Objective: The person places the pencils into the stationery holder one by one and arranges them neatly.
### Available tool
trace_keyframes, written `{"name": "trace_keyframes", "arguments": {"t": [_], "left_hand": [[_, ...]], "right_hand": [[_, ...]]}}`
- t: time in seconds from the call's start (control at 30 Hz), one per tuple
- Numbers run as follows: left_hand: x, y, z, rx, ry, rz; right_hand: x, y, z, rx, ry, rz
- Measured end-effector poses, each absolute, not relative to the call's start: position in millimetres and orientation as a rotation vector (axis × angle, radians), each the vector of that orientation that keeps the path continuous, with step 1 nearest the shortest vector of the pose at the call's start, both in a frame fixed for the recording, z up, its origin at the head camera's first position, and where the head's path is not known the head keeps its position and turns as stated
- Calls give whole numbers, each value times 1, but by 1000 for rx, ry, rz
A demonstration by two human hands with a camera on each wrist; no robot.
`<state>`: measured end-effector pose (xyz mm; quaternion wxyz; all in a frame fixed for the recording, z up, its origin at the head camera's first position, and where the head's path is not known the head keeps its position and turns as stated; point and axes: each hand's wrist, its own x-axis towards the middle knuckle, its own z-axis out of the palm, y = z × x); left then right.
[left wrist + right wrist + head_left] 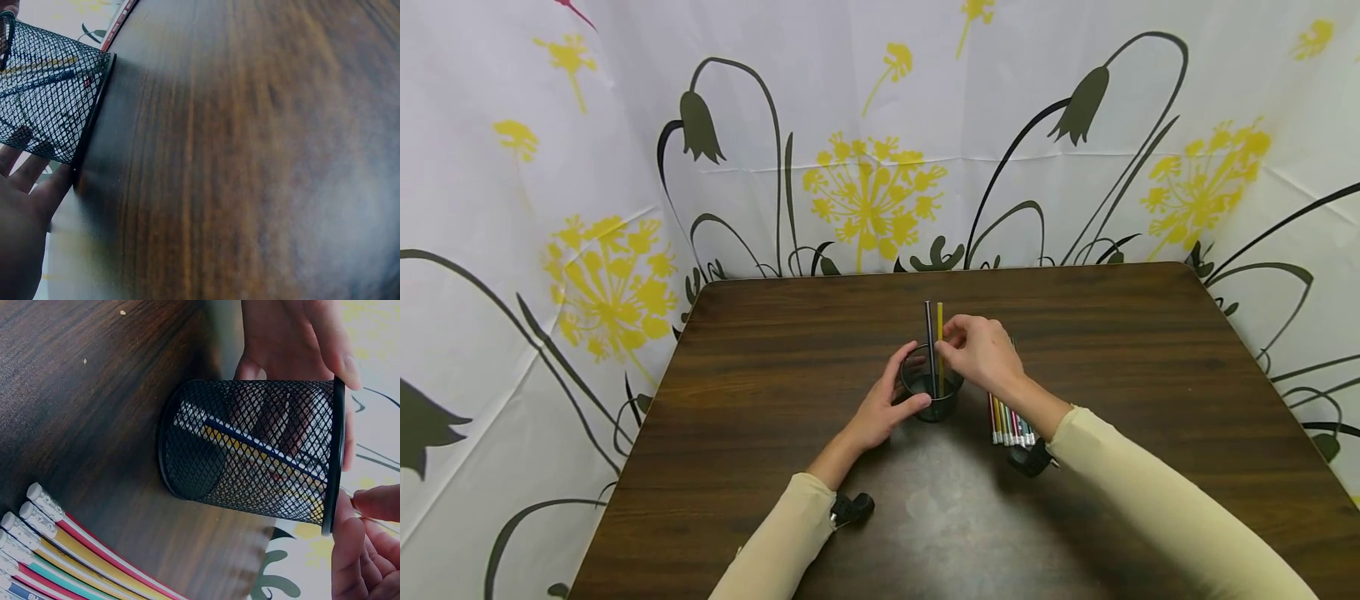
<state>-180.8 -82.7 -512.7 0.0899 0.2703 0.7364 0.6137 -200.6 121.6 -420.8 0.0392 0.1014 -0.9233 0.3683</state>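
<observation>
A black mesh pencil cup [937,412] stands upright near the middle of the table. My left hand [880,408] grips it from the left, thumb at the near rim and the other fingers round the far side. Two pencils rise out of the cup, a dark one [929,321] and a yellow one [940,317]; the right wrist view shows their eraser ends down inside, through the mesh. Over the cup's right rim, my right hand [985,350] pinches the yellow pencil between thumb and fingers.
Several pencils [1009,427] in mixed colours lie side by side right of the cup, under the right wrist, white erasers towards me. Dark wrist cameras sit below both sleeves. Beyond the brown wooden table [760,350] hangs a flower-printed curtain [820,100].
</observation>
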Motion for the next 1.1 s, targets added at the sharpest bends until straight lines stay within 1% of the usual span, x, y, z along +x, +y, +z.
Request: {"name": "trace_keyframes", "arguments": {"t": [0.63, 0.93, 1.1], "left_hand": [[-181, -83, -512, 779, 2190, 1791], [-171, -83, -479, 812, 2154, 1769], [-169, -82, -479, 821, 2146, 1796]], "right_hand": [[-210, 117, -420, 352, -2902, 1101], [-211, 121, -418, 365, -2903, 1178], [-210, 132, -416, 316, -2841, 1292]]}}
